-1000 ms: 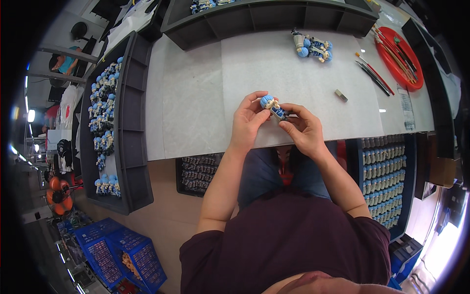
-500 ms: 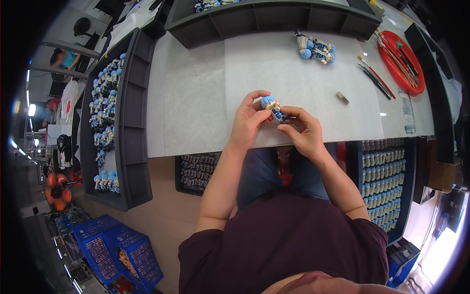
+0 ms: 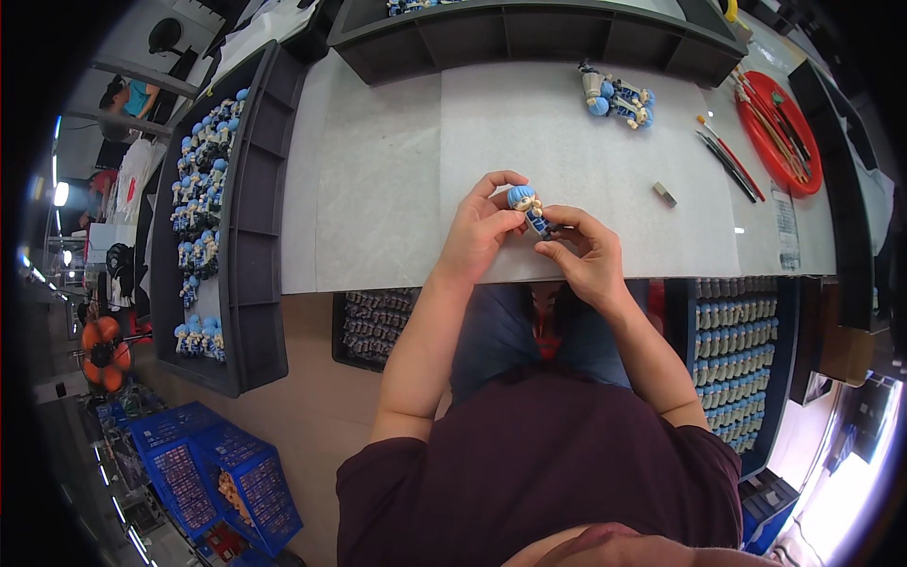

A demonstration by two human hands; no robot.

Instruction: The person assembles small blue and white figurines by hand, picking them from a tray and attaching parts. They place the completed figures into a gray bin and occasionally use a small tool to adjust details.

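A small painted figurine (image 3: pixel 535 219) with blue hair and blue clothing is held between both hands, tilted, just above the near part of the white work sheet (image 3: pixel 378 227). My left hand (image 3: pixel 482 231) grips its head and upper body from the left, thumb across the front. On the right, my right hand (image 3: pixel 588 248) pinches the lower end between thumb and fingers. The fingers partly cover the figurine's sides and base. Farther back on the sheet lie several similar figurines (image 3: pixel 619 99) in a cluster.
Dark trays stand at the left (image 3: pixel 253 227) with many figurines, and along the back (image 3: pixel 539 42). A small grey block (image 3: pixel 664 195), loose brushes (image 3: pixel 727 161) and a red dish (image 3: pixel 811 180) of brushes lie right. Below right, a tray holds rows of figurines (image 3: pixel 737 364). Blue crates (image 3: pixel 217 472) stand lower left.
The figurine has turned slightly in my fingers, its head showing at a somewhat different angle. Both hands keep their hold; the whole view has shifted a little.
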